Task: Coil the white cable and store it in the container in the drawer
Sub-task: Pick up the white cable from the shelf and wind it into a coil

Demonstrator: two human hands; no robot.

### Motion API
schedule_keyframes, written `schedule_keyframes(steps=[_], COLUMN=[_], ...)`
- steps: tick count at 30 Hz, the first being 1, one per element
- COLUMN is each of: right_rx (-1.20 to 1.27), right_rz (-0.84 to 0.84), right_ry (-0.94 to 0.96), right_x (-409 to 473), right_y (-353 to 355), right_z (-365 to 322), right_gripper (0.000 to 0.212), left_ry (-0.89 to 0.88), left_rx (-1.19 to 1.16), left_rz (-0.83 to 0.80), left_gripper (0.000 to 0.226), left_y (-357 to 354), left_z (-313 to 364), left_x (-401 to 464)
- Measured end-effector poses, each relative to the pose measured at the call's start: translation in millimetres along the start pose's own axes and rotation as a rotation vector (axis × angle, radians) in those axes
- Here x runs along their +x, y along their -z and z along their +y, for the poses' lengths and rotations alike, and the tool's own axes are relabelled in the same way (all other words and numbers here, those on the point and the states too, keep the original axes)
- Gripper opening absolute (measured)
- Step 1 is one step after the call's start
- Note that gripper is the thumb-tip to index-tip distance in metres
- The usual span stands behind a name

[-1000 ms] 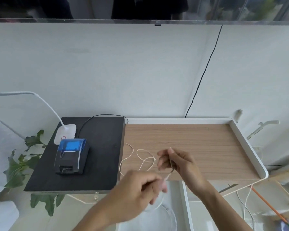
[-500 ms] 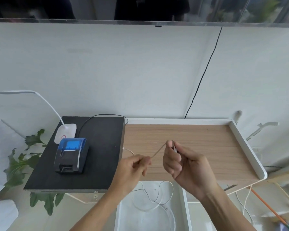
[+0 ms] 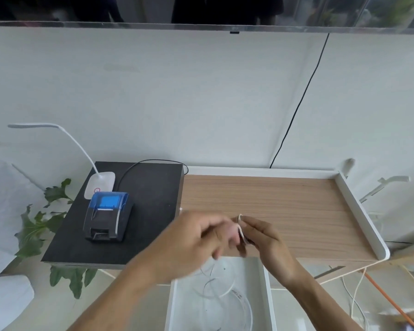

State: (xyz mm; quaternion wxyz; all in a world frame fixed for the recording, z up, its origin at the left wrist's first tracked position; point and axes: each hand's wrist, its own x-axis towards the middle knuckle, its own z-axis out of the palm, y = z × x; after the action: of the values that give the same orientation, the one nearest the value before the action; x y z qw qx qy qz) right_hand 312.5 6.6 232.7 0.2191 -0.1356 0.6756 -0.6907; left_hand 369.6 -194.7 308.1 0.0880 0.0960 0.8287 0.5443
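White cable pinched in right hand, left hand blurred, grip unclear, open drawer below.

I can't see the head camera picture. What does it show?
Two hands, left hand and right hand, meet over a wooden desk, holding loops of white cable above an open white drawer. A small printer sits to the left.

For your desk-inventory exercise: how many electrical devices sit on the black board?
2. The white desk lamp stands at the board's back left corner; the blue-lidded printer sits directly in front of the lamp's base. Nothing there looks hidden.
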Motion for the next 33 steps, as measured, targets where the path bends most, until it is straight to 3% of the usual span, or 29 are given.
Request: schedule_keyframes(steps=[4,8,11,14,19,23,25,29,31,33], right_rx=[0.027,0.355,0.704,0.885,0.706,0.355,0.205,0.059,0.053,0.197], right_rz=[-0.099,-0.212,-0.200,-0.043,0.069,0.093,0.064,-0.037,-0.096,-0.154], right_ry=[-0.023,-0.107,-0.068,-0.035,-0.008,-0.025,-0.060,-0.064,-0.081,-0.105], right_x=[-6,-4,0,9,28,25,17,2,-2,-1], right_y=[2,3,5,14,22,20,18,13,10,8], right_z=[-10,-22,-26,-28,-8,6,6,0,-5,-10], right_gripper=[0.042,0.034,0.031,0.036,0.039,0.037,0.035,0.041,0.045,0.044], left_ry=[-0.019,0.057,0.162,0.229,0.128,0.065,0.023,-0.013,-0.015,-0.004], left_rx=[-0.046,-0.149,-0.175,-0.058,0.127,0.084,0.001,-0.083,-0.072,-0.084], left_rz=[0.307,0.457,0.452,0.279,-0.090,-0.223,-0.177,0.108,0.233,0.324], left_gripper=[0.032,0.026,0.040,0.043,0.043,0.031,0.030,0.037,0.038,0.034], left_y=[16,0,-23,-43,-61,-35,-18,4,8,4], left_z=[-28,-64,-91,-105,-64,-11,6,-2,-22,-47], left_x=[31,47,42,22,-6,-10,-6,21,36,47])
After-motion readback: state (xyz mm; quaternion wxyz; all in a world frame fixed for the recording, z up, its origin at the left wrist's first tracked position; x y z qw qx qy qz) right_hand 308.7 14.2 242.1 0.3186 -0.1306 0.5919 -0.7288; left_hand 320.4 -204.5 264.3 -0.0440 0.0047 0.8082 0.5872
